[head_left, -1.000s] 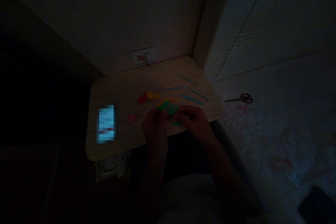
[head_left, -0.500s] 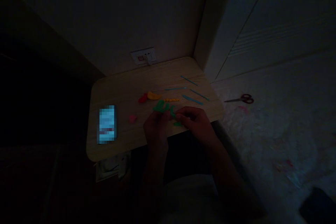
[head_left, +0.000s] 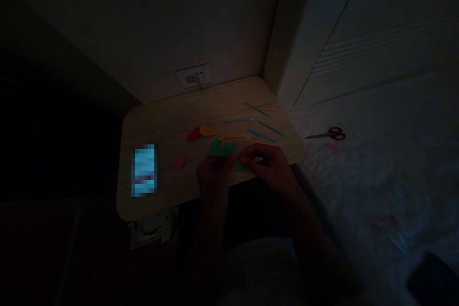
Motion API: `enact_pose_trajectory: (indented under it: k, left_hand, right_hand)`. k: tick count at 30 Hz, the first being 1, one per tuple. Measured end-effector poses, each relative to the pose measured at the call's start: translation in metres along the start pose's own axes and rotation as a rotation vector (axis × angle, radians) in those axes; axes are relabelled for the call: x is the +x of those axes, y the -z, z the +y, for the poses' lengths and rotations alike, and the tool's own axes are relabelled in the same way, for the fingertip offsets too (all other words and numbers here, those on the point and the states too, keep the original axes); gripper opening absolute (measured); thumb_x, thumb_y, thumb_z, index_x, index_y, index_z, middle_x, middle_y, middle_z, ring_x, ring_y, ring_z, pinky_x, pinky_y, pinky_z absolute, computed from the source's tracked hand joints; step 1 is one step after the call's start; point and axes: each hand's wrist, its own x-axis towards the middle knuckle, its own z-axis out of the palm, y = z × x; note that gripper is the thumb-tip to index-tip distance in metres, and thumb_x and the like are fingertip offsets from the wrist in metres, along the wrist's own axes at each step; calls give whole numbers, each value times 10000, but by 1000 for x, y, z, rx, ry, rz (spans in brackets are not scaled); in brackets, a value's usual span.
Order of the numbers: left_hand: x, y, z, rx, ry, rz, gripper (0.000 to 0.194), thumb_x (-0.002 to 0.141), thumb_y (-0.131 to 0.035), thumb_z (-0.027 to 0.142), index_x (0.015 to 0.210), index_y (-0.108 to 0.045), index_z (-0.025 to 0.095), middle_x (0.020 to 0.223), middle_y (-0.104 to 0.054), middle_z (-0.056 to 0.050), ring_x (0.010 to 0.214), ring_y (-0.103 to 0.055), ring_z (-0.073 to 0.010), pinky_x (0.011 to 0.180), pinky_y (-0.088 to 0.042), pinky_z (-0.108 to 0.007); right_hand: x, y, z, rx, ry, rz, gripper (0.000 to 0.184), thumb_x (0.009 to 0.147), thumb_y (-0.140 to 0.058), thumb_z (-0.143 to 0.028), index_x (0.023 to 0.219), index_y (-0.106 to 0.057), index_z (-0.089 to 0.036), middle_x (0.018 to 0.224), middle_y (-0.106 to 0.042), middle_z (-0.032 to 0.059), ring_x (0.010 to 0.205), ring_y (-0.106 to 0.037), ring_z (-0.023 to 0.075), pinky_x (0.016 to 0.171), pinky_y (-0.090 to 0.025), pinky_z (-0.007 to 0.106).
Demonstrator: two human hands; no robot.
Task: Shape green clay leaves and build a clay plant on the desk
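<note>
The room is very dark. My left hand (head_left: 214,176) and my right hand (head_left: 268,167) meet over the near edge of a small wooden table (head_left: 165,124), fingers pinched together on a small green piece (head_left: 239,160). A larger green shape (head_left: 220,147) lies on the table just beyond my fingers. Another green bit (head_left: 242,169) sits under my right fingers. Red (head_left: 194,135) and yellow (head_left: 208,130) lumps and a short yellow beaded strip (head_left: 233,136) lie further back.
A lit phone (head_left: 145,169) lies at the table's left. A pink lump (head_left: 179,162) sits beside it. Several thin blue sticks (head_left: 261,135) lie at the back right. Red-handled scissors (head_left: 328,135) rest on the floor to the right. A wall socket (head_left: 193,76) is behind.
The large green shape has left my fingers and now lies on the table. My hands have drawn slightly nearer the table edge, pinching a smaller green piece.
</note>
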Motion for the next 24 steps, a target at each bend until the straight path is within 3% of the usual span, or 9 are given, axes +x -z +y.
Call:
enact_pose_trajectory:
  k: [9, 15, 24]
  left_hand:
    - [-2, 0, 2, -97, -6, -115, 268, 633, -980, 340, 808, -826, 208, 868, -835, -54, 817, -786, -219, 778, -640, -331]
    - [-6, 0, 5, -154, 10, -137, 221, 687, -955, 328, 825, -821, 221, 857, -820, -39, 819, -763, -207, 805, -615, -334]
    - [-11, -4, 10, -201, 27, -174, 268, 676, -973, 371, 842, -838, 211, 860, -818, -42, 788, -748, -175, 756, -600, -281]
  right_hand:
    - [0, 3, -3, 41, 40, 27, 150, 766, -866, -349, 843, -837, -223, 782, -790, 38, 731, -690, 190, 608, -520, 284]
    - [-1, 5, -7, 154, -21, -44, 189, 769, -862, -381, 874, -839, -226, 797, -793, 34, 626, -645, 149, 503, -459, 247]
    - [4, 4, 2, 305, -46, -102, 243, 690, -944, -342, 770, -756, -212, 657, -689, -28, 548, -556, 97, 487, -414, 209]
